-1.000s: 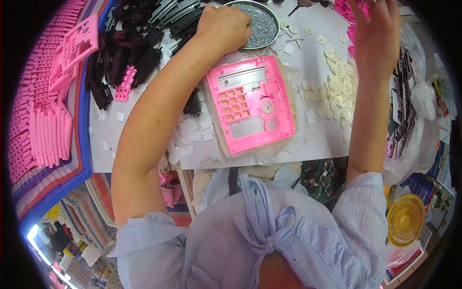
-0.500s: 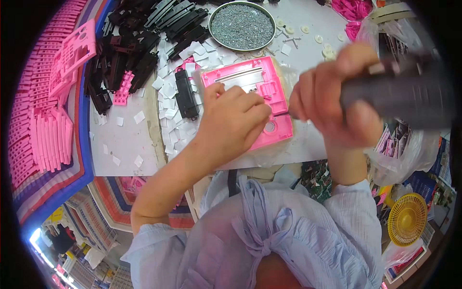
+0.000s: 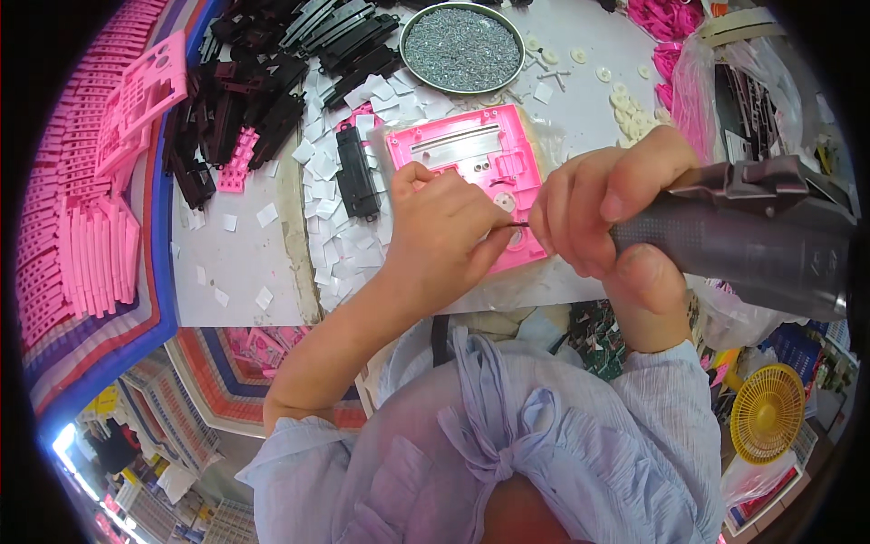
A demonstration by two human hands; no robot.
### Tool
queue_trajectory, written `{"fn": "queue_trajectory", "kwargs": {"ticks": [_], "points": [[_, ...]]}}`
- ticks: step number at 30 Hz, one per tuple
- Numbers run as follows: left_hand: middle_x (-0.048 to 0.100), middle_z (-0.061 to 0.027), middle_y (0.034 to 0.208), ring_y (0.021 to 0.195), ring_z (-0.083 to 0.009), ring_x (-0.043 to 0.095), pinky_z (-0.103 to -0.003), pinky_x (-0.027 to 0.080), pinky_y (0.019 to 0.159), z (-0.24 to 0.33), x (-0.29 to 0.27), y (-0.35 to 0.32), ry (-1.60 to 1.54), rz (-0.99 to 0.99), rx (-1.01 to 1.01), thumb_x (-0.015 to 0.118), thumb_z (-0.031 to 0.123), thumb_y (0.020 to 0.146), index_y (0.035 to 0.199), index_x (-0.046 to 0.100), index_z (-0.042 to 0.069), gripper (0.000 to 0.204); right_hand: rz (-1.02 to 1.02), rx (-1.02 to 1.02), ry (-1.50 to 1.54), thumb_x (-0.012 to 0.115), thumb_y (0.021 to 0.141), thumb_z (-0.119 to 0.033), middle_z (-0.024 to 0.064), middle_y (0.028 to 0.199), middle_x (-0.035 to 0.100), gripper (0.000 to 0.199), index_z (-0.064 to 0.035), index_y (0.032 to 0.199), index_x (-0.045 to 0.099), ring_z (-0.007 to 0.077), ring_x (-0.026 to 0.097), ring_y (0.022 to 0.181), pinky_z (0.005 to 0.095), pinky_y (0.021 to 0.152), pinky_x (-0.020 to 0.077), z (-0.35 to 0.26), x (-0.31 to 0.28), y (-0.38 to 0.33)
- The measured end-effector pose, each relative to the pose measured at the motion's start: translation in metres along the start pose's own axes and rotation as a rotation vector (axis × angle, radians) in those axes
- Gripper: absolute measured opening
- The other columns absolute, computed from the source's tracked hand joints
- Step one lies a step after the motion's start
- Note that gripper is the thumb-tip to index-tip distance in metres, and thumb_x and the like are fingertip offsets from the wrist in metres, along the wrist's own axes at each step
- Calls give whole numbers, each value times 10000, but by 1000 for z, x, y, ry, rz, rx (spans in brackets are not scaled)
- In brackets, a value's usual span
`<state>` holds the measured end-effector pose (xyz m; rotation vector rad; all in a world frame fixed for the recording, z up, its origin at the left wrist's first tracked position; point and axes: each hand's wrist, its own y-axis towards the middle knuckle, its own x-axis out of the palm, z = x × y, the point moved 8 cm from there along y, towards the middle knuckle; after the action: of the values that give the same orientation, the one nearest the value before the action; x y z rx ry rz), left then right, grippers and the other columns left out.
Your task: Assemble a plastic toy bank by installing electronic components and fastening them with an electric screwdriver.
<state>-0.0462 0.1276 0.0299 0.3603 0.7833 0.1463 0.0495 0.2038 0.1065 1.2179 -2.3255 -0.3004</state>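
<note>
Pink plastic panel (image 3: 471,168) lies flat on the white table (image 3: 245,263), just below a round metal dish (image 3: 462,47) filled with small grey screws. Its upper part shows a long slot and a few round holes; its lower right part is hidden behind the two hands.

The left hand (image 3: 439,231) rests on the panel with its fingers curled and its thumb and forefinger pinched around the thin dark bit (image 3: 517,225) of a power screwdriver (image 3: 752,240). Whether a screw sits between those fingertips cannot be told. The right hand (image 3: 607,213) is wrapped tight around the front of the grey screwdriver, thumb underneath and fingers over the top, and the tool's body stretches off to the right, close to the camera.

Just left of the panel lies a black rectangular part (image 3: 356,172) on a scatter of small white squares (image 3: 340,236). Farther left sits a heap of black plastic pieces (image 3: 263,82), and beyond it stacks of pink parts (image 3: 82,218) along the table's edge. White round discs (image 3: 625,95) lie near the top right, beside a clear plastic bag (image 3: 725,82). A yellow fan (image 3: 766,412) stands low on the right, below the table.
</note>
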Motion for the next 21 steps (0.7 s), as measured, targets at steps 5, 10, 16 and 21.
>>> {"fn": "queue_trajectory", "kwargs": {"ticks": [5,10,16,21], "points": [[641,1,1039,1019,-187,573,-453,331,965,-5,7,1,89,-67,57,792,277,742,866,684,134,217,45,-27,-105,675,919,-225,14,619,474,296,-74,1015,439,119,430,505,298,497,402,29,-26,-9],[649,18,1000,1023,-179,590,-488,345,997,4,17,1,208,-149,243,804,253,692,928,708,132,283,-9,-6,-197,647,916,-157,51,651,490,249,-69,988,426,128,441,541,309,522,413,45,-32,-18],[649,22,907,993,-177,585,-515,354,1019,7,22,-3,331,-172,290,729,228,759,845,733,129,131,-141,119,-507,674,893,-104,79,703,524,241,-66,943,441,143,477,605,315,580,452,57,-21,-25],[660,15,910,1000,-188,584,-533,365,1029,15,26,-3,377,-133,363,643,191,806,856,748,142,126,-120,134,-278,713,886,-155,53,717,536,288,-52,995,467,140,496,616,304,569,438,63,-29,-21]]}}
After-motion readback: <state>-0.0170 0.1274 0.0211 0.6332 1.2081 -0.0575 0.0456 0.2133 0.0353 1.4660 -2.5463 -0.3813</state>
